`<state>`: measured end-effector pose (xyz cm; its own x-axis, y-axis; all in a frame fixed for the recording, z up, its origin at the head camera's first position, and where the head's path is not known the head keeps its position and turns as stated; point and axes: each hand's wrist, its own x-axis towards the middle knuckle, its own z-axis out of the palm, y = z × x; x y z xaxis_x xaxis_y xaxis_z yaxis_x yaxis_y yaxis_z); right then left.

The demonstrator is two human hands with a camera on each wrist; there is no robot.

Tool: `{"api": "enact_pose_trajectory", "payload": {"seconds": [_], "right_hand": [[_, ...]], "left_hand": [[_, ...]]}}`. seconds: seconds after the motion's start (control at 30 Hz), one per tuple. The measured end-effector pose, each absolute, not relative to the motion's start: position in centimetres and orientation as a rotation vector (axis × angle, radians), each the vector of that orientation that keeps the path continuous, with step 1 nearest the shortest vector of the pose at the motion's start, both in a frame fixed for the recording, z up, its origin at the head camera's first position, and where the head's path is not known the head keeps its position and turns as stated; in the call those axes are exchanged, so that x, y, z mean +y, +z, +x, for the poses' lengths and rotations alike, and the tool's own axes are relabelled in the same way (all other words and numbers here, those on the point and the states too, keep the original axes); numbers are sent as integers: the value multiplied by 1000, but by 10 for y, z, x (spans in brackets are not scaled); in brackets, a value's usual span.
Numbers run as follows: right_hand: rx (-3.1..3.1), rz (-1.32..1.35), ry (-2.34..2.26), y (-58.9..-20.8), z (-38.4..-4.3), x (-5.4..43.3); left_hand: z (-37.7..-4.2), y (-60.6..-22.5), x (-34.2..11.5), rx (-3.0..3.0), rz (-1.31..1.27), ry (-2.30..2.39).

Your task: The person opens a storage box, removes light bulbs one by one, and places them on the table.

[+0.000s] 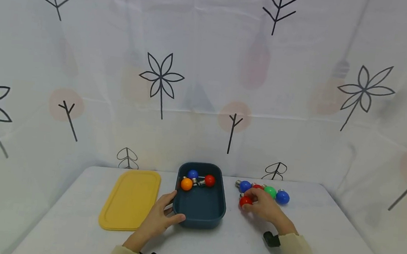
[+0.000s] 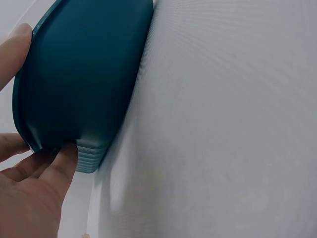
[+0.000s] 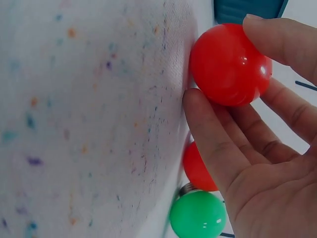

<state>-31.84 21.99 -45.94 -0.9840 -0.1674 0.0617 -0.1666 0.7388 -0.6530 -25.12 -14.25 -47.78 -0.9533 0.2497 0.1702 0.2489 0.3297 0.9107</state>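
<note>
My left hand [image 1: 158, 218] holds the near left corner of a dark teal bin [image 1: 197, 225]. In the left wrist view its thumb lies on the rim and the fingers bend against the bin's wall [image 2: 79, 74]. Inside the bin, toward its far end, lie a blue bulb [image 1: 193, 174], an orange bulb [image 1: 186, 184] and a red bulb [image 1: 209, 180] with metal screw bases. Right of the bin, my right hand [image 1: 263, 206] holds another red light bulb [image 3: 230, 64] between thumb and fingers, low over the table.
By the right hand lie a blue bulb [image 1: 245, 186], a partly hidden red bulb [image 3: 198, 168], a green bulb [image 1: 270, 192] and another blue bulb [image 1: 283, 197]. A yellow lid [image 1: 130, 201] lies flat left of the bin. Behind the white table [image 1: 228, 252] hangs a patterned cloth [image 1: 200, 81].
</note>
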Motion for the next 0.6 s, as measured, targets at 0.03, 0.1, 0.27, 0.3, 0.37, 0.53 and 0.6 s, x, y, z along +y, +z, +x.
{"api": "enact_pose_trajectory", "payload": {"seconds": [0.03, 0.1, 0.27, 0.3, 0.37, 0.53, 0.6], "right_hand": [[2929, -281, -1104, -459, -318, 220], [2927, -279, -1112, -459, -317, 220], [2920, -267, -1129, -459, -316, 220], [2917, -265, -1130, -459, -316, 220], [2914, -257, -1137, -459, -315, 220], [2913, -272, -1142, -460, -316, 221], [2912, -288, -1145, -461, -316, 221]], "left_hand": [[-251, -478, -142, 2560, 481, 1754], [-251, -477, -142, 2559, 483, 1753], [-251, -477, -142, 2570, 486, 1742], [-251, -477, -142, 2571, 486, 1741], [-251, -476, -142, 2576, 486, 1737], [-250, -476, -142, 2582, 482, 1730], [-250, -476, -142, 2582, 482, 1730]]}}
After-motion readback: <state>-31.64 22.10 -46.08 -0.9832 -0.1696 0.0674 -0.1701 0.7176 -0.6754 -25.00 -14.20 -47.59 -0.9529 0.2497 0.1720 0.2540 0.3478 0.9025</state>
